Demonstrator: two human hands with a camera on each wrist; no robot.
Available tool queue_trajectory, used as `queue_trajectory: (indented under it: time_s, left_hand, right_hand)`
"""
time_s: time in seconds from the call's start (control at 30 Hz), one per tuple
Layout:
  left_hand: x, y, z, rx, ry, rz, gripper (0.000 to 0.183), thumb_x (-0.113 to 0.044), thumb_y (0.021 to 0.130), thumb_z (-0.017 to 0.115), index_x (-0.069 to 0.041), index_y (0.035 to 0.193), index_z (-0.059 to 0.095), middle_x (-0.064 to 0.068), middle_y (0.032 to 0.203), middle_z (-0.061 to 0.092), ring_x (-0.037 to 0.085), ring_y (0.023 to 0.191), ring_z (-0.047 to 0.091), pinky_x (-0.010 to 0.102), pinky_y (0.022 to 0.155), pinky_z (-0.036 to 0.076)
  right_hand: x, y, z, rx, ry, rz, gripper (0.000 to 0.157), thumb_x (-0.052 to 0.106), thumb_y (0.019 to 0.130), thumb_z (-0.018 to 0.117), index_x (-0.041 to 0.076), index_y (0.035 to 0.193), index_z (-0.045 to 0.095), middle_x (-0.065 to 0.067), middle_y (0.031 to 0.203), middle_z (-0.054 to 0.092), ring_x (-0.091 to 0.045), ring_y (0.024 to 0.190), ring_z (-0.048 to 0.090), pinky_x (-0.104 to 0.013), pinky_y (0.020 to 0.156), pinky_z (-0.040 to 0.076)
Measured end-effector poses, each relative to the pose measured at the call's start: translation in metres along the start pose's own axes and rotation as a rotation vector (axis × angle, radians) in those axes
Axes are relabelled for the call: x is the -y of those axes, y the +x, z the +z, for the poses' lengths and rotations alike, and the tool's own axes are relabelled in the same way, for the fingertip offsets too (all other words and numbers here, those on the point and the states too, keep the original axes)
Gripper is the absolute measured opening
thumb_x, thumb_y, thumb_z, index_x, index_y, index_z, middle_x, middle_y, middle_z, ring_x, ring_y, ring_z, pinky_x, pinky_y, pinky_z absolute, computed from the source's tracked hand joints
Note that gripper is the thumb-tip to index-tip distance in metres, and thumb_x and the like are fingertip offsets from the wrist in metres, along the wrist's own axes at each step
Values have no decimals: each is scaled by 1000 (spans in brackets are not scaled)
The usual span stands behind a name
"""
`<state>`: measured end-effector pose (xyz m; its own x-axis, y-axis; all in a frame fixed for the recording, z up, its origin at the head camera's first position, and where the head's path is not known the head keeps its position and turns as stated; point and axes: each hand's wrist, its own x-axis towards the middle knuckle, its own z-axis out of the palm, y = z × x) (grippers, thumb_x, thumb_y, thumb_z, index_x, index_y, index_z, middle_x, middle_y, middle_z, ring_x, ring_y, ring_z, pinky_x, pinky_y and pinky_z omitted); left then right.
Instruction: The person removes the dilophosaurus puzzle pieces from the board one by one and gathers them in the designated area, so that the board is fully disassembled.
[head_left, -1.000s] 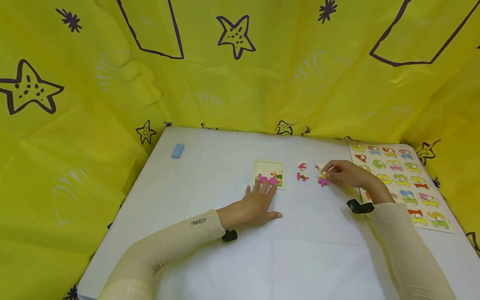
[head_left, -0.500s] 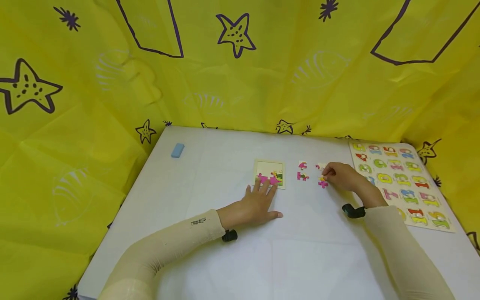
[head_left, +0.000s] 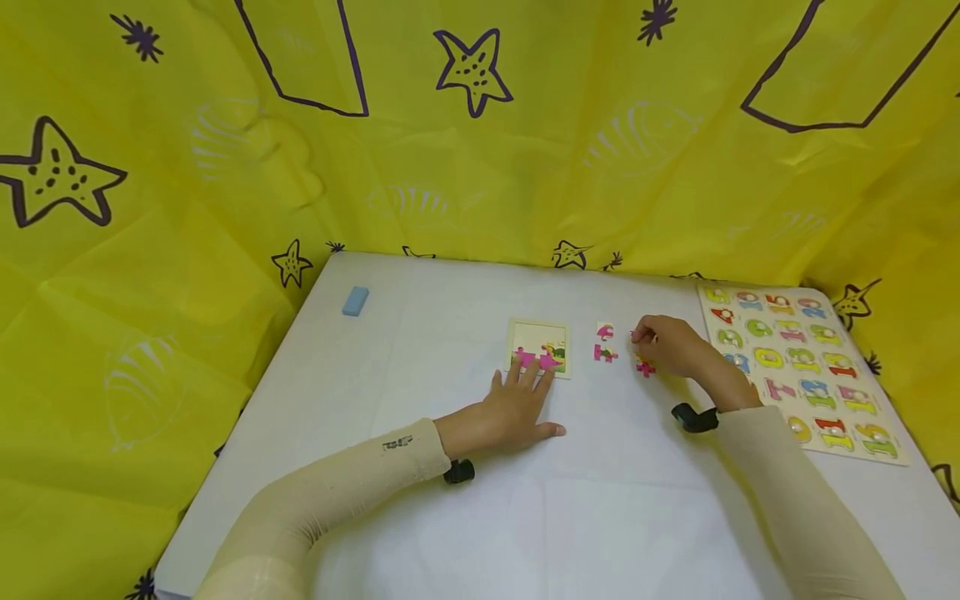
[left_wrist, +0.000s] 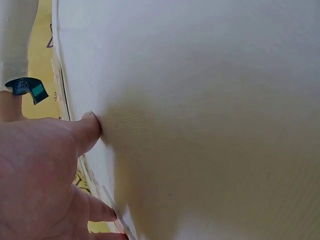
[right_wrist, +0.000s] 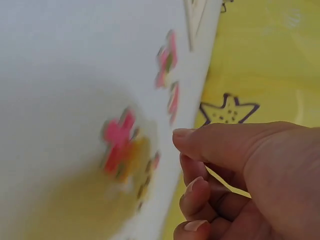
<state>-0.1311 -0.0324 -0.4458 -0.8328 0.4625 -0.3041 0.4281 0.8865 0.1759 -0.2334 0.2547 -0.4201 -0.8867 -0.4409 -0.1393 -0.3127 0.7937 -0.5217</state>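
Note:
A small framed jigsaw tray [head_left: 528, 335] lies on the white table, with pink and green puzzle pieces along its lower part. My left hand [head_left: 513, 412] rests there with fingers spread, fingertips over the tray's near edge. To the right, two pieces, one above the other, lie apart: an upper pink-and-white one [head_left: 604, 331] and a lower pink one [head_left: 605, 353]. My right hand [head_left: 671, 346] hovers above a pink-and-yellow piece [head_left: 645, 365]. Its fingertips partly cover another piece behind that one. In the right wrist view, the loosely bent fingers show nothing between thumb [right_wrist: 200, 140] and index finger.
On the right side of the table lies a board of colourful numbers [head_left: 862, 417], partly under the right forearm. A light blue block [head_left: 356, 302] sits at the far left. A yellow patterned curtain [head_left: 480, 183] hangs behind and beside the table.
My right hand has moved left and slightly away from me, off the pink-and-yellow piece to the piece behind it. The left hand has stayed on the tray.

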Motion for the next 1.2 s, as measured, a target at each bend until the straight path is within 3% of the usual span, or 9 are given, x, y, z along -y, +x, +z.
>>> queue_trajectory:
  time_s: [0.23,0.43,0.67,1.2]
  left_hand:
    - [-1,-1,-2,8,1,-3,95,-68,101,55,-12,170,20,14,175,21,45,161,17,65,123,29]
    - [-2,-1,-3,3,15,8,96,-69,101,54,-12,170,20,14,175,21,45,161,18,65,123,30]
    - [-3,0,-1,-8,42,14,95,-70,100,53,-12,169,23,14,175,23,45,160,20,64,122,32]
    - [0,1,-1,4,44,1,94,-70,101,52,-12,170,22,14,175,21,45,161,18,65,122,31]
  right_hand:
    - [36,23,18,54,22,-35,12,6,102,62,-2,110,67,-13,95,66,-23,76,58,-35,65,51]
    - [56,39,42,49,-50,-139,18,5,98,66,-4,113,68,-19,103,66,-33,96,63,-52,91,53]
    - [66,46,57,49,-124,-107,28,16,100,71,-3,120,66,-21,108,65,-37,103,64,-57,96,51]
    - [77,49,56,93,-110,-42,24,13,102,69,-3,119,64,-19,107,63,-32,97,61,-52,95,53]
